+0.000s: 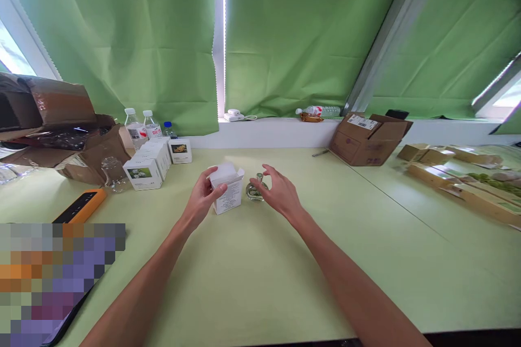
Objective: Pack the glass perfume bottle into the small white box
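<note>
My left hand [204,191] is closed around the left side of a small white carton [228,195], thumb across its front. The carton stands upright on the table with its top flaps raised, and print covers the face toward me. Just to its right stands a small clear glass bottle [254,193] with a narrow neck. My right hand [280,188] is at that bottle, thumb and fingers apart around its neck. The thumb overlaps part of the bottle, and I cannot tell whether it touches.
White cartons [147,173] stand in a row at the left, near an empty clear jar [115,174], plastic bottles [136,129] and an orange power strip [83,205]. Cardboard boxes stand at far left and back right [366,141]. Wooden trays [468,190] lie at the right.
</note>
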